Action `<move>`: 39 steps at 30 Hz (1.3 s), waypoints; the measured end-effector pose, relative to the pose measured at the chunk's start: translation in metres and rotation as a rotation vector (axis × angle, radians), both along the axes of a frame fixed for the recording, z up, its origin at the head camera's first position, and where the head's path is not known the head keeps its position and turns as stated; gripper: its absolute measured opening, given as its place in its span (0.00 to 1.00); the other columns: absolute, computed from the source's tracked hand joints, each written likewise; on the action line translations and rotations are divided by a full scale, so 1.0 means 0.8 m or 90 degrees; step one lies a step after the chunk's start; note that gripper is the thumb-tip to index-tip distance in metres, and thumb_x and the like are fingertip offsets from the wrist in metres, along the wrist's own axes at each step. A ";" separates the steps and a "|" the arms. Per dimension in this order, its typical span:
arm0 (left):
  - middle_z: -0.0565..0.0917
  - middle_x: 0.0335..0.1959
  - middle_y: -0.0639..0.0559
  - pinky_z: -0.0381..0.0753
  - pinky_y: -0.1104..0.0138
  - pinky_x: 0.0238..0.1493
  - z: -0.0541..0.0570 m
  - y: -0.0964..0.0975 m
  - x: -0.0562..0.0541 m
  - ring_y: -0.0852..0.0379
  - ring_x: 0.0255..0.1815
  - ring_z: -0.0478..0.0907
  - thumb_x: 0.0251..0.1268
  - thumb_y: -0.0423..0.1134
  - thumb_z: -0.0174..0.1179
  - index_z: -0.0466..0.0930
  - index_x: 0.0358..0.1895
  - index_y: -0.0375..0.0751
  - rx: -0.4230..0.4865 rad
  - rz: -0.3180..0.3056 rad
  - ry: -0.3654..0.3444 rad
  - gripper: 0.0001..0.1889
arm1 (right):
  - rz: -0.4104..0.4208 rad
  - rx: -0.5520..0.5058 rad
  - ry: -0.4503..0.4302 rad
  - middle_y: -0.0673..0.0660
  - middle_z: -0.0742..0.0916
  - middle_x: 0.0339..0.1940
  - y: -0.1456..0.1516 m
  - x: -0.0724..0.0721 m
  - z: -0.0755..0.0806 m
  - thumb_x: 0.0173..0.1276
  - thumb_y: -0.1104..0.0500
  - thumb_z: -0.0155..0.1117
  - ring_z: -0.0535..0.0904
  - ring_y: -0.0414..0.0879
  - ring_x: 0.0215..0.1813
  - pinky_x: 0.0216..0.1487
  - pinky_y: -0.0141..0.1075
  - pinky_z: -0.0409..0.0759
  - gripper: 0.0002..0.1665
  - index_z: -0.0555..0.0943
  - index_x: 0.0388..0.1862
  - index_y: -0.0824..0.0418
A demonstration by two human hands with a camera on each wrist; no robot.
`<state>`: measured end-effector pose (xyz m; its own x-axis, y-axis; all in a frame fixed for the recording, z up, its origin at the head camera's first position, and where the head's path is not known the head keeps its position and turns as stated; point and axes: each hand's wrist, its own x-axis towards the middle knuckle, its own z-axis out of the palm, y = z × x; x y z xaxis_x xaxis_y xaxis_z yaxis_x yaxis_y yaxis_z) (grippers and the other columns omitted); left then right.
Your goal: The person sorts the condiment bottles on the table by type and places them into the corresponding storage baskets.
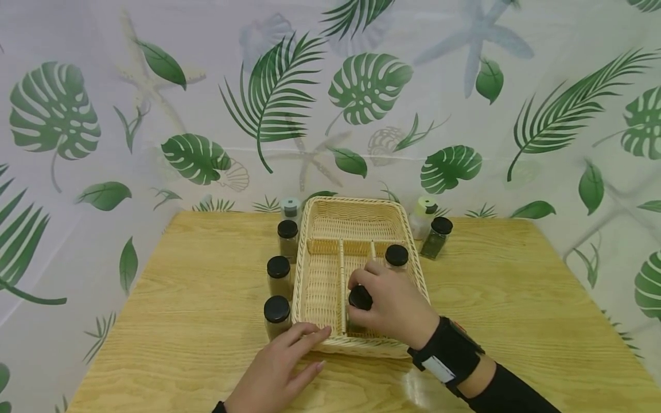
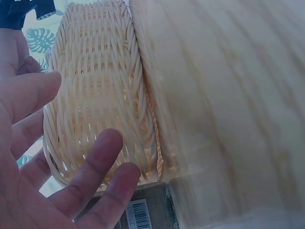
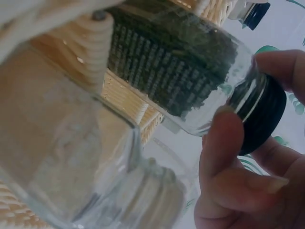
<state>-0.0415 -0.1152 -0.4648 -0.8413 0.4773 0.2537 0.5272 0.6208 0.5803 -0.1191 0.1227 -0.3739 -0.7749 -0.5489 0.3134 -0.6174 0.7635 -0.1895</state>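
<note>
The right hand (image 1: 396,303) pinches the ribless-looking black cap (image 3: 268,114) and neck of a clear, square-shouldered glass jar of dark green flakes (image 3: 176,62), which stands within a front compartment of the pale woven wicker basket (image 1: 321,287); whether its base touches the floor cannot be told. The left hand (image 1: 279,364), fingers apart and gripping nothing, lies at the basket's near-left corner. Being glass, the jar should be stiff, smooth and breakable, probably fairly light with its leafy filling. The cap and neck offer a sound hold from above, provided the cap is tight; the flat sides may slip and could knock the neighbouring glass jar of pale contents (image 3: 57,143).
</note>
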 end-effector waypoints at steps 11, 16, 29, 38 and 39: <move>0.74 0.60 0.65 0.80 0.62 0.55 -0.002 0.000 0.000 0.64 0.56 0.76 0.71 0.49 0.61 0.70 0.72 0.59 0.009 -0.005 0.017 0.27 | 0.000 0.026 -0.029 0.48 0.80 0.33 0.001 -0.004 -0.004 0.55 0.48 0.74 0.69 0.37 0.28 0.27 0.29 0.70 0.15 0.83 0.37 0.53; 0.74 0.60 0.64 0.80 0.62 0.55 -0.001 0.000 0.001 0.63 0.56 0.76 0.71 0.49 0.62 0.71 0.72 0.59 0.009 -0.004 0.013 0.27 | 0.006 0.033 -0.027 0.48 0.80 0.32 0.000 -0.006 -0.006 0.55 0.48 0.74 0.69 0.37 0.28 0.28 0.31 0.70 0.15 0.83 0.37 0.53; 0.74 0.60 0.64 0.80 0.62 0.54 -0.001 -0.002 0.001 0.62 0.57 0.76 0.71 0.49 0.62 0.70 0.73 0.59 0.012 -0.008 0.021 0.28 | 0.013 0.041 -0.026 0.48 0.80 0.32 0.000 -0.010 -0.008 0.56 0.49 0.75 0.69 0.37 0.27 0.28 0.30 0.71 0.15 0.82 0.37 0.53; 0.75 0.61 0.63 0.80 0.62 0.55 -0.001 -0.002 0.002 0.63 0.57 0.77 0.71 0.48 0.63 0.70 0.72 0.58 0.007 -0.009 0.027 0.28 | 0.020 0.040 -0.010 0.49 0.81 0.34 0.000 -0.009 -0.009 0.57 0.50 0.74 0.72 0.37 0.29 0.29 0.30 0.74 0.14 0.83 0.39 0.53; 0.75 0.61 0.63 0.80 0.62 0.55 -0.001 -0.002 0.002 0.63 0.57 0.76 0.71 0.48 0.63 0.70 0.73 0.58 0.008 -0.010 0.027 0.28 | 0.020 0.041 -0.007 0.49 0.82 0.35 0.000 -0.009 -0.009 0.58 0.50 0.74 0.72 0.38 0.29 0.29 0.31 0.74 0.14 0.84 0.39 0.53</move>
<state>-0.0402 -0.1169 -0.4653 -0.8224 0.4863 0.2952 0.5606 0.6050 0.5654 -0.1264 0.1226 -0.3808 -0.7597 -0.5924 0.2682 -0.6400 0.7542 -0.1469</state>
